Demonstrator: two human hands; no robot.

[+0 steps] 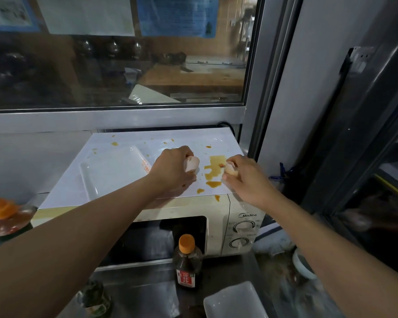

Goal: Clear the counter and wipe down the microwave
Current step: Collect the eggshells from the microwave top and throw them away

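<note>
We stand at the cream microwave [216,216]. It sits at the back of the steel counter [147,292], under the big window [115,65]. Its white top has a clear plastic tray [106,171] on the left and a brown sauce spill [213,171] on the right. A sauce bottle [187,260] with an orange cap stands in front of the door.

Our left hand [172,171] curls around one piece of eggshell [192,164]. Our right hand [246,180] pinches another eggshell piece [230,169] beside the spill. We think we hold them to lift the trash away before wiping.

The counter's right side is blurry, and our arms hide part of the door.
</note>
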